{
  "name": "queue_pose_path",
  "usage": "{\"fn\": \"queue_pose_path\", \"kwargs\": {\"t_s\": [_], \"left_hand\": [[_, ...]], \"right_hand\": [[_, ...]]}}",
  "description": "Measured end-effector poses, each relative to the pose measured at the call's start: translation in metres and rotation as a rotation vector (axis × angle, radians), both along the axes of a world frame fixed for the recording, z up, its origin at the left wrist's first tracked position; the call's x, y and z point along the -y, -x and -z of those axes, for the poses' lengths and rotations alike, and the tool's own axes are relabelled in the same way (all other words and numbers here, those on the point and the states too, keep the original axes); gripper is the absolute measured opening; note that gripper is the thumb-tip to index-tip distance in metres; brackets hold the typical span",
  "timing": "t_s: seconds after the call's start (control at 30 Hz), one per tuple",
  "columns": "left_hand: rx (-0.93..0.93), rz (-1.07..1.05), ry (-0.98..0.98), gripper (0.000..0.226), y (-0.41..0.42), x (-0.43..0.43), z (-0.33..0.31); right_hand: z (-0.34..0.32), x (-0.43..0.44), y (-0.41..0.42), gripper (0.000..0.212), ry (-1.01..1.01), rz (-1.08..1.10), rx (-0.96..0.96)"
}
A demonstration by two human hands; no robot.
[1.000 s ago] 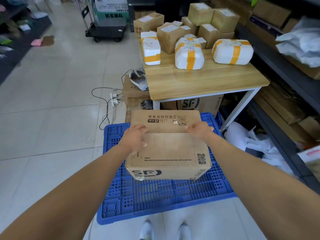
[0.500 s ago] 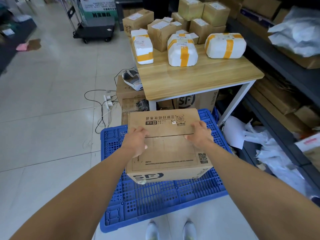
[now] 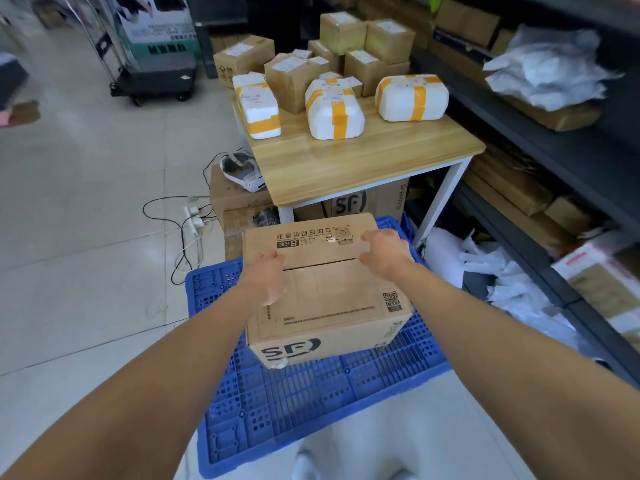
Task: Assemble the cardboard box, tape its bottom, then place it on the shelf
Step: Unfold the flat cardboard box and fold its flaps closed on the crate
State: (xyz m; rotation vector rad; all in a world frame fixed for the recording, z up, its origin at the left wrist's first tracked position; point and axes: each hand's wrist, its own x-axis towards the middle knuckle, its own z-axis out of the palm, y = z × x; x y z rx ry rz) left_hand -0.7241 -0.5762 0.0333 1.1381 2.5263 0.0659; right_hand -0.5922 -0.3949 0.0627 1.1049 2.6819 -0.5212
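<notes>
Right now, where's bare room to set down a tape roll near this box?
Free: the front strip of the wooden table, nearer than the white foam parcels; also the blue plastic pallet in front of the brown cardboard box. Crowded: the table's back half and the dark shelves.

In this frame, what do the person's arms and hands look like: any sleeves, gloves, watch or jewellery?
Both forearms are bare right up to the frame edge, with no sleeves in view. The left hand and right hand wear no gloves, and no watch, bracelet or ring is visible. Fingertips are partly hidden, so nails cannot be judged.
</notes>
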Motion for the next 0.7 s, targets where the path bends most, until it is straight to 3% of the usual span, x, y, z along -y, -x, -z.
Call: {"fn": "queue_pose_path", "kwargs": {"t_s": [0.23,0.43,0.7], "left_hand": [[0.042,0.047,0.125,0.052,-0.007,0.014,-0.006],[0.062,-0.012,0.028,0.056,-0.013,0.023,0.006],[-0.006,-0.034,0.003,0.054,-0.014,0.021,0.021]], "right_hand": [[0.000,0.009,0.008,0.052,0.066,-0.168,0.097],[0.026,0.012,-0.001,0.074,0.026,-0.329,0.229],[0.053,0.010,-0.008,0.072,-0.005,-0.395,0.249]]}}
